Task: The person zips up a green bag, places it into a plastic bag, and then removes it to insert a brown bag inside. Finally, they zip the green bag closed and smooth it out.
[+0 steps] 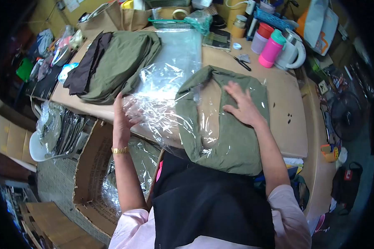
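Note:
An olive green folded garment lies at the table's front edge, with clear plastic over at least part of it. My right hand rests on its upper part, fingers spread. My left hand is at the left end of a crinkled clear plastic bag, its fingers curved around the film. More flat clear plastic lies behind it. At the back left is a stack of olive garments with a dark brown piece on its left side.
Behind the garment are black snips, a pink bottle, a kettle and a green basket. An open cardboard box holding plastic-wrapped items stands below the table at left, near a white chair.

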Demonstrator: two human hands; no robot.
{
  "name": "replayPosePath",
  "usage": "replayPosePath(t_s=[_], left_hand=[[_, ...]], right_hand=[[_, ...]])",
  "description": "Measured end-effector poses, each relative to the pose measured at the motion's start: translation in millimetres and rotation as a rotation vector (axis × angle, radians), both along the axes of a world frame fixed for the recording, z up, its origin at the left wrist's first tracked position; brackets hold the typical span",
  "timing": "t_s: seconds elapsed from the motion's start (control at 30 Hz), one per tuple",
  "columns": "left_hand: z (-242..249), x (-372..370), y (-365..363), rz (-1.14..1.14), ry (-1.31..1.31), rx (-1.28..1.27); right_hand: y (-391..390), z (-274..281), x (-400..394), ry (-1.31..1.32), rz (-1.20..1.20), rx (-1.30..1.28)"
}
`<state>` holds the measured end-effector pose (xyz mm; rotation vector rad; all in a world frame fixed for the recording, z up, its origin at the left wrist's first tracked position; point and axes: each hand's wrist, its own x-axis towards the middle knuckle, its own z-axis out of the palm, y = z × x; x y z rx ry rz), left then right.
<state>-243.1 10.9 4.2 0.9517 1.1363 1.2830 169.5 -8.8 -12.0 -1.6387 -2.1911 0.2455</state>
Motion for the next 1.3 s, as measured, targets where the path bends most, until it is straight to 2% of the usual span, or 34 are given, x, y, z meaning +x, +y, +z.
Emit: replayPosePath(t_s=[0.07,0.1,0.13,0.17,0.2,0.23,0.27,0.3,0.37,0.4,0.47,0.5,0.57,0.63,0.7,0.73,0.8,0.83,0.9,0.97,1.0,1.03,1.1,1.17,1.23,1.3], left_hand=[[12,7,5,-0.063,0.300,0.024],[7,8,15,-0.053,0.355,0.092],[-12,7,32,0.008,0.596,0.245],[-27,6,46,0.069,0.837,0.393],[-24,10,46,-0.043,0.823,0.269],[-21,16,44,-0.145,0.806,0.143],[-22,19,41,-0.190,0.654,0.172],[-16,17,28,-0.212,0.554,0.079],[-27,-3,-1,-0.127,0.010,0.147],[-26,-33,-20,-0.077,0.039,0.109],[-45,-100,-64,0.134,-0.104,0.000],[-56,-136,-92,0.223,-0.149,-0.037],[-127,-212,-153,0.449,-0.106,-0.184],[-197,-269,-227,0.565,-0.156,-0.334],[-229,-291,-290,0.810,0.057,-0.515],[-251,-304,-321,0.827,0.046,-0.526],[-284,-325,-367,1.045,-0.125,-0.395],[-281,-325,-375,1.062,-0.132,-0.401],[-270,-322,-390,1.252,-0.153,-0.335],[-282,-331,-401,1.245,-0.159,-0.275],[-285,-329,-396,1.330,0.163,-0.427],[-285,-324,-388,1.381,0.494,-0.588],[-268,-305,-355,1.494,1.453,-0.725],[-253,-291,-327,1.201,1.443,-0.536],[-291,-276,-298,0.704,1.136,-0.644],[-313,-236,-274,0.289,1.207,-0.855]], right_hand=[[-17,23,3,0.063,-0.198,0.211],[-28,22,11,0.097,-0.417,0.205],[-42,21,22,0.130,-0.635,0.198],[-58,22,31,0.044,-0.798,0.073],[-74,20,40,-0.046,-0.955,-0.053],[-89,3,53,-0.088,-0.910,-0.082],[-98,-15,56,-0.129,-0.854,-0.112],[-99,-17,46,-0.137,-0.803,-0.114],[-98,-14,18,0.462,-0.569,-0.075],[-89,-14,3,0.454,-0.513,-0.110],[-71,-11,-31,0.900,-0.229,0.033],[-67,10,-74,0.899,-0.177,-0.013],[-64,59,-179,1.056,0.001,-0.033],[-37,33,-219,0.601,0.414,-0.146],[-23,10,-294,0.494,0.664,-0.297],[-17,-10,-329,0.481,0.712,-0.310],[2,-52,-377,0.461,0.775,-0.328],[11,-72,-396,0.469,0.803,-0.315],[15,-101,-421,0.475,0.851,-0.318],[23,-120,-436,0.448,0.838,-0.302],[23,-130,-441,0.397,0.814,-0.298],[36,-149,-441,0.124,0.861,-0.365],[22,-163,-438,-0.144,0.810,-0.193],[27,-194,-432,-0.352,0.777,-0.437],[20,-205,-425,-0.488,0.883,-0.550],[13,-213,-416,-0.522,0.932,-0.693]])
